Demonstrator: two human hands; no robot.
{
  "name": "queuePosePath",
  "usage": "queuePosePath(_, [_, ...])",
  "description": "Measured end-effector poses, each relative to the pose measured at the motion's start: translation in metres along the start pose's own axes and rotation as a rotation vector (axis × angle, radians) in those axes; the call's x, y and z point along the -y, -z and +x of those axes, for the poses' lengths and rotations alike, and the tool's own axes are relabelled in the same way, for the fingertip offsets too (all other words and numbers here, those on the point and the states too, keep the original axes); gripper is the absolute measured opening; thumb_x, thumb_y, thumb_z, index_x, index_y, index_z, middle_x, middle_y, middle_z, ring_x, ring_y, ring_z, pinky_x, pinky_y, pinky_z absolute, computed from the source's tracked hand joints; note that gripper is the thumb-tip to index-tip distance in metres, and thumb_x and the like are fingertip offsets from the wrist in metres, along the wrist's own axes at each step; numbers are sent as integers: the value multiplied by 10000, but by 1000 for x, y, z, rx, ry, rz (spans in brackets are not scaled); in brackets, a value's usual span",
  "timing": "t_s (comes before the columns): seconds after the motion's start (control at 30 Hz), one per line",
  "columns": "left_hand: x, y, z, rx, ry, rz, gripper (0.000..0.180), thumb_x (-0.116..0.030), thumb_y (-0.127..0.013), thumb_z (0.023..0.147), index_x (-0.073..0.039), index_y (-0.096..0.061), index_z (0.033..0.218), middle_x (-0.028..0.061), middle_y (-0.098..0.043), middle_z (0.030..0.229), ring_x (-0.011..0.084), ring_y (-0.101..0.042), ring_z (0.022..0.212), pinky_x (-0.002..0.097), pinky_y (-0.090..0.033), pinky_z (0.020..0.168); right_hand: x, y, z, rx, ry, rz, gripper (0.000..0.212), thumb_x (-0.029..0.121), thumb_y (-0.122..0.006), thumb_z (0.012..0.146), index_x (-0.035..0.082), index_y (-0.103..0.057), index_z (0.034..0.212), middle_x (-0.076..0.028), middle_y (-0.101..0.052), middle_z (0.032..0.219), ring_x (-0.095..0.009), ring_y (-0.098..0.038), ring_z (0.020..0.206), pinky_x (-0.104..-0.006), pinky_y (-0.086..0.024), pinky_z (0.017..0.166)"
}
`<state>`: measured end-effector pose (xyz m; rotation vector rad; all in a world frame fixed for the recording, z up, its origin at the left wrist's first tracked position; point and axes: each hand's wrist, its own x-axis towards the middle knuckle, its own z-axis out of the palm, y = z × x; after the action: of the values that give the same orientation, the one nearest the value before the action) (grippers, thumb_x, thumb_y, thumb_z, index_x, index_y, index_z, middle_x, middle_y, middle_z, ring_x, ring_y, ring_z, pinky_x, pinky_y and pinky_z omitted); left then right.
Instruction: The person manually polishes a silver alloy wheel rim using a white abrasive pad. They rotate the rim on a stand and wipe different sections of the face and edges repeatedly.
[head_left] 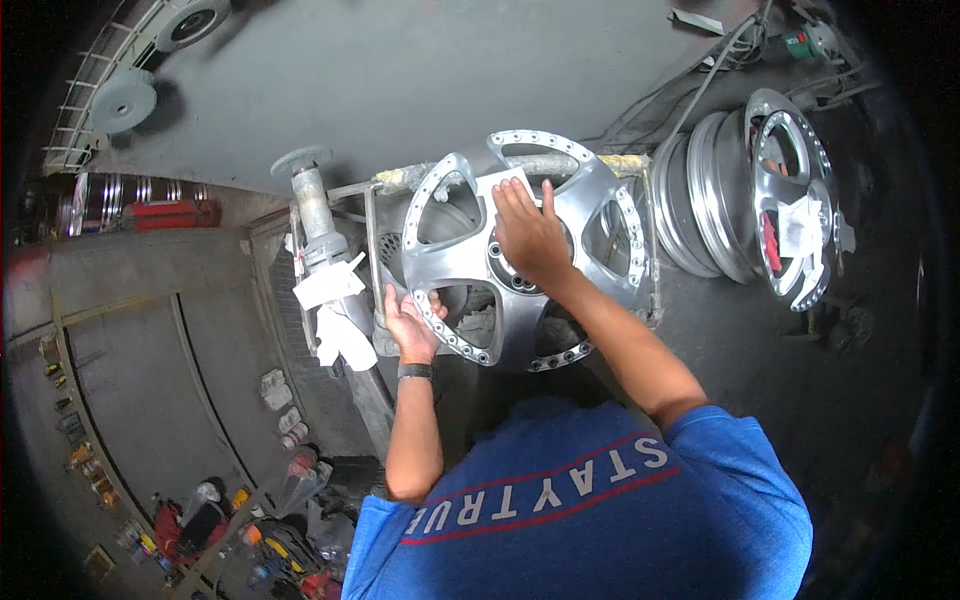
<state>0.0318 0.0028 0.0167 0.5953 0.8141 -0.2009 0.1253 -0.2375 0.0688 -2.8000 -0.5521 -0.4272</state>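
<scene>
Between nine and ten o'clock, a red case is hiding its contents from me. Grey surface is spreading past the stand toward twelve; silver rims are crowding two o'clock. Just off centre toward one, the five-spoke wheel face is resting on the stand. I'm pressing the right hand flat, fingers together, onto a white sheet; the left hand is curling around the wheel's eight-o'clock edge.

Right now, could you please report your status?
Left hand holding edge of silver five-spoke metal wheel. Right hand flat on white sheet against it, partly covering hub.
</scene>
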Motion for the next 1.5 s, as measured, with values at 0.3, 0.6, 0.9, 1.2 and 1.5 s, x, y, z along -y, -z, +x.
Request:
queuePosePath(0.3, [7, 15, 6, 46, 20, -28, 692, -687, -416, 987, -39, -656, 1012, 105, -648, 771, 238, -557, 631, 371, -431, 602, -24, -28, 72, 176, 40, 132, 416, 211, -541, 981, -1, -590, 1336, -166, -627, 1369, -318, -524, 1366, -661, -277, 1192])
queuePosePath(0.6, [8, 10, -1, 29, 15, -33, 702, -701, -438, 973, -31, -620, 1081, 71, -629, 812, 247, -567, 666, 394, -468, 650, -29, -16, 65, 210, 153, 236, 389, 169, -533, 990, 10, -588, 1340, -169, -603, 1374, -339, -528, 1347, -635, -332, 1162])
queuePosePath(0.9, [5, -6, -16, -22, -171, 44, 538, -504, -499, 1056, -4, -590, 1232, 89, -665, 1053, 221, -633, 775, 342, -551, 733, -41, 29, -8, 162, 322, 62, 468, 105, -642, 906, 47, -615, 1370, -115, -642, 1398, -265, -552, 1369, -605, -257, 1231])
queuePosePath(1.2, [10, -22, -117, -331, -829, 740, 355, -100, -645, 989, 60, -576, 1298, 158, -662, 1239, 206, -655, 1126, 327, -535, 971, -61, 30, -8, 130, 16, 395, 320, 66, -688, 889, 75, -719, 1208, -97, -742, 1212, -230, -704, 1118, -466, -497, 1035])
queuePosePath(1.5, [27, -148, -187, 372, -443, 700, 408, -264, -696, 1004, -5, -621, 1310, 64, -687, 1137, 109, -649, 992, 278, -558, 816, 8, 134, -79, 280, -725, 2390, 374, 191, -517, 1077, 16, -512, 1407, -186, -641, 1332, -323, -657, 1218, -547, -565, 995])
